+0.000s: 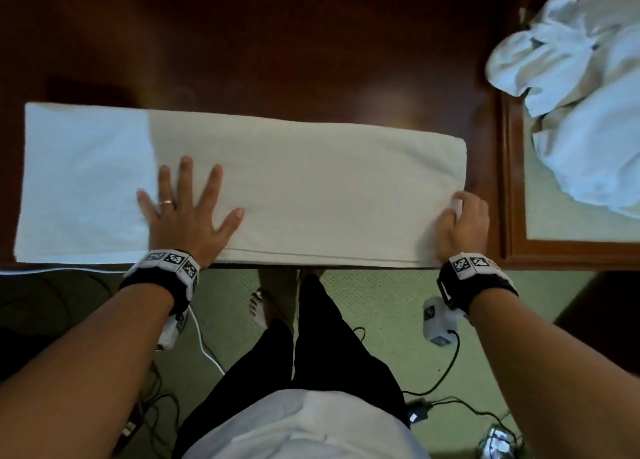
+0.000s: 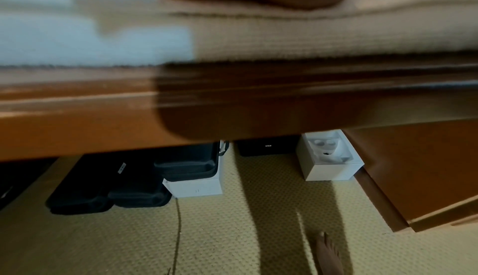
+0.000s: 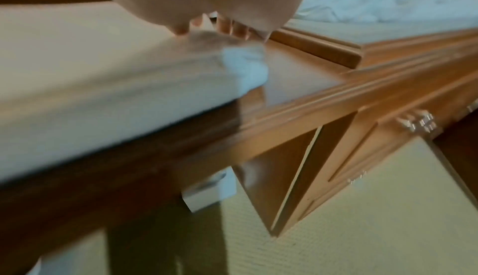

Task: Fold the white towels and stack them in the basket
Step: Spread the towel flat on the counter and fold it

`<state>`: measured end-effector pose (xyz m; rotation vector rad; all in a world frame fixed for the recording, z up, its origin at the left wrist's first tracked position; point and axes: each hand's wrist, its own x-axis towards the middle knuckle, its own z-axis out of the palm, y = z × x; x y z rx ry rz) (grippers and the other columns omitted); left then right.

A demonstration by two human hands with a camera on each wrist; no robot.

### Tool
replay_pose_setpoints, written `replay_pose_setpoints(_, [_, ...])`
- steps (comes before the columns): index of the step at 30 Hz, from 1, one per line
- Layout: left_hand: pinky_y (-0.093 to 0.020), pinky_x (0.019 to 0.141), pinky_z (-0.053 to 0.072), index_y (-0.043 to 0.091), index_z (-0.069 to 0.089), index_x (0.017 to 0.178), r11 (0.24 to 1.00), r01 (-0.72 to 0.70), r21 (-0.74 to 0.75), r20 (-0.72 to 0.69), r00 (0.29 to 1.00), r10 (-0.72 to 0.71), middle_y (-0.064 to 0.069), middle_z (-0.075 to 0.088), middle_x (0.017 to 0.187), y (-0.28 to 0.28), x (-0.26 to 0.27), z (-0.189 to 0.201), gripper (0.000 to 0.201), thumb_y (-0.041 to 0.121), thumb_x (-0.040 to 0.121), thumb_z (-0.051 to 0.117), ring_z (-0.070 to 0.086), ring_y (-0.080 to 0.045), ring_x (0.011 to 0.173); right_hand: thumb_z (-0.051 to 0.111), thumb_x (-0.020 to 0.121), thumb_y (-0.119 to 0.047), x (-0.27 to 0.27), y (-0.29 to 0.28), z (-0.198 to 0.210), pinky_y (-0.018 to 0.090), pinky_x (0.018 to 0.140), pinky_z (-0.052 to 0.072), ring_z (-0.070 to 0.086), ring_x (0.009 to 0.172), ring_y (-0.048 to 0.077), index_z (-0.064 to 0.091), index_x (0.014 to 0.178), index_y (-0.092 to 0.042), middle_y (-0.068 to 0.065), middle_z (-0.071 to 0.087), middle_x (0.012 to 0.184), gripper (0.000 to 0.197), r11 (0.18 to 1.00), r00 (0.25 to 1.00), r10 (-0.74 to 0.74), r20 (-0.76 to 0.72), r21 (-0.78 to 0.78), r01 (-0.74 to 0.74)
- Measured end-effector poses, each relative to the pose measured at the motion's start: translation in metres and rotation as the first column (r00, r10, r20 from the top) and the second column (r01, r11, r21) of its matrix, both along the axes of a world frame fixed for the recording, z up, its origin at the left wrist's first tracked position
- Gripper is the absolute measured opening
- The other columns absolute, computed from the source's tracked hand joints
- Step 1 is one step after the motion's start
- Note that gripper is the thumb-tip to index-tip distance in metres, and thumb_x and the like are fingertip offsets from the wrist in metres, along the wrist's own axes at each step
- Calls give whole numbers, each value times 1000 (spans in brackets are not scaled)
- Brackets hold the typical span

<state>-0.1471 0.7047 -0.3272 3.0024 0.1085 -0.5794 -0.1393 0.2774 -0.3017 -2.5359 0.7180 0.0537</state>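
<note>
A long white terry towel (image 1: 294,185), folded lengthwise, lies along the dark wooden tabletop (image 1: 277,60) edge. The left hand (image 1: 187,212) presses it flat, fingers spread — the right hand (image 1: 462,223) pinches its near right corner.

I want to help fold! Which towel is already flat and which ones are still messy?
The long towel under both hands lies flat on the table. The towels piled at the right are crumpled.
</note>
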Motion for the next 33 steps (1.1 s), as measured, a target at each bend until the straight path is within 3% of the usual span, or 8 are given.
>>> replay_pose_setpoints(2, [-71, 115, 5, 44, -10, 156, 1000, -12, 3, -9, 1000, 12, -4, -15, 168, 0, 2, 5, 80, 82, 88, 8, -7, -39, 153, 50, 89, -18, 8, 1, 8, 41, 91, 43, 54, 111, 36, 54, 122, -7, 15, 58, 118, 35, 978, 983, -168, -78, 109, 176])
replay_pose_setpoints(4, [-70, 116, 5, 45, -12, 155, 1000, -28, 13, -44, 999, 28, -2, -18, 167, 0, 5, 8, 79, 82, 89, 10, -10, -36, 153, 57, 87, -20, 16, 3, 16, 37, 83, 41, 56, 105, 35, 54, 121, -8, 12, 60, 112, 36, 962, 955, -216, -202, 125, 244])
replay_pose_setpoints(8, [-67, 118, 7, 48, -17, 153, 999, -35, 40, -132, 990, 40, 2, -24, 165, -2, 13, 17, 81, 82, 87, 15, -13, -33, 153, 70, 82, -28, 28, 3, 22, 33, 75, 44, 58, 89, 29, 60, 119, -7, 8, 63, 103, 43, 926, 914, -195, -355, 241, 291])
replay_pose_setpoints(13, [-56, 121, 15, 39, -2, 158, 1000, 13, 10, -130, 991, -12, -3, -14, 168, 2, 13, 33, 89, 77, 88, 37, -2, -34, 154, 78, 75, -24, 41, 0, 30, 37, 78, 53, 66, 87, 32, 67, 100, -8, 12, 70, 96, 31, 905, 894, -92, -439, 337, 259])
replay_pose_setpoints(18, [-53, 115, 32, 23, 26, 158, 994, 107, -18, -97, 989, -108, -12, 13, 166, 8, 22, 45, 83, 65, 90, 47, 22, -36, 149, 73, 78, -21, 120, -4, 78, 29, 64, 45, 59, 80, 27, 62, 96, -11, 5, 64, 86, 23, 979, 976, -1, -218, 199, 46])
replay_pose_setpoints(22, [-58, 85, 53, 11, 58, 137, 985, 172, -26, -77, 982, -174, -19, 52, 142, 6, 40, 54, 77, 57, 78, 45, 56, -41, 120, 62, 80, -22, 209, -7, 139, 36, 71, 41, 56, 86, 31, 55, 105, -19, 7, 57, 94, 26, 999, 998, 39, 52, -17, -38])
replay_pose_setpoints(28, [-47, 79, 57, 16, 72, 117, 932, 341, -121, 6, 939, -343, -11, 68, 123, -17, 42, 56, 64, 50, 72, 43, 68, -33, 105, 56, 85, -18, 275, 17, 208, 44, 79, 47, 59, 96, 44, 53, 108, -17, 17, 66, 105, 23, 963, 943, 212, 254, -217, -158])
replay_pose_setpoints(33, [-36, 71, 58, 22, 75, 108, 863, 456, -216, 116, 890, -441, 0, 72, 108, -26, 56, 65, 50, 48, 76, 46, 71, -23, 92, 57, 83, -18, 240, 62, 191, 39, 61, 42, 60, 80, 45, 55, 101, -14, 14, 65, 95, 19, 857, 808, 493, 321, -338, -389])
